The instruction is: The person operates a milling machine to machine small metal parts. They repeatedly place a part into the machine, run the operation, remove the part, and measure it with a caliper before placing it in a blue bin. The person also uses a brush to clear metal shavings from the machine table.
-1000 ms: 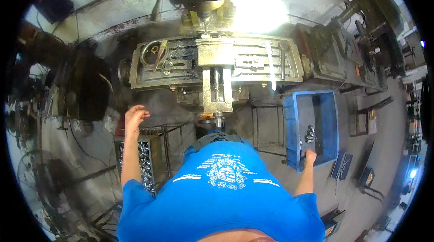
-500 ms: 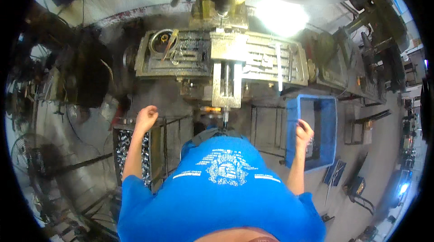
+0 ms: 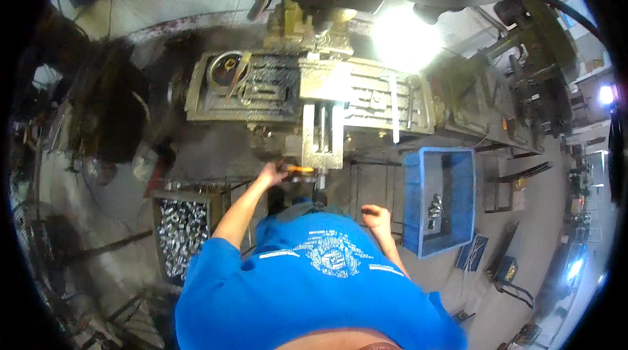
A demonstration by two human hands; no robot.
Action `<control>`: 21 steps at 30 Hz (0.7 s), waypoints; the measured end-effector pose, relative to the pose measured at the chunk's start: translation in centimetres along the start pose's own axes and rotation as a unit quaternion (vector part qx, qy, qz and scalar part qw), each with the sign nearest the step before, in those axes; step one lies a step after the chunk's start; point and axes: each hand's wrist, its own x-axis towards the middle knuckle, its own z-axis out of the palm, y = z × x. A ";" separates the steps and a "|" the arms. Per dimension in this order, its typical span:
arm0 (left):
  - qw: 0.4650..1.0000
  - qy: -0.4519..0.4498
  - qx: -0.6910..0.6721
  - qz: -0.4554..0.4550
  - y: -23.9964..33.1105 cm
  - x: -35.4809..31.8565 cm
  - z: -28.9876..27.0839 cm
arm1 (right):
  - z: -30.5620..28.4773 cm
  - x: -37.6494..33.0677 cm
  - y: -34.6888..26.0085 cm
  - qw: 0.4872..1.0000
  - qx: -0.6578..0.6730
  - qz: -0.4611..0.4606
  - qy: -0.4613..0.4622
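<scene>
My left hand (image 3: 271, 173) reaches forward and closes on an orange-handled crank (image 3: 298, 169) at the front of the grey machine vise (image 3: 322, 135). The vise sits on the slotted table (image 3: 261, 95) of a milling machine. My right hand (image 3: 377, 216) hovers by my chest with its fingers curled, just left of a blue plastic crate (image 3: 418, 219). Whether it holds a part is too small to tell. A few metal parts (image 3: 435, 207) lie in the crate.
A bin full of shiny metal parts (image 3: 182, 233) stands low on my left. A bright lamp (image 3: 405, 42) glares over the machine table. Benches with more machines (image 3: 523, 95) line the right side, and dark clutter fills the left.
My left hand moved right and forward from the open air onto the orange crank. My right hand came out of the blue crate and drew left toward my chest.
</scene>
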 end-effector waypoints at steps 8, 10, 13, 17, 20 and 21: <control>0.997 -0.008 -0.059 0.052 -2.5 2.8 0.3 | -4.2 -4.4 3.4 0.992 -0.065 0.069 0.079; 0.996 0.030 -0.036 0.078 -3.3 3.1 0.7 | -5.0 -4.8 2.3 0.991 -0.069 0.080 0.078; 0.994 0.008 -0.060 0.095 -0.2 1.0 0.2 | -5.6 -5.1 1.7 0.989 -0.086 0.094 0.074; 0.985 0.117 -0.026 0.122 -0.6 -0.3 -1.7 | -5.5 -3.8 0.1 0.986 -0.060 0.148 0.038; 0.966 0.178 -0.140 0.129 3.5 -5.3 -4.9 | -5.0 -2.6 0.3 0.992 -0.024 0.118 0.027; 0.938 0.178 -0.253 0.157 5.2 -7.7 -5.9 | -4.7 -2.3 -1.1 0.990 -0.012 0.138 0.023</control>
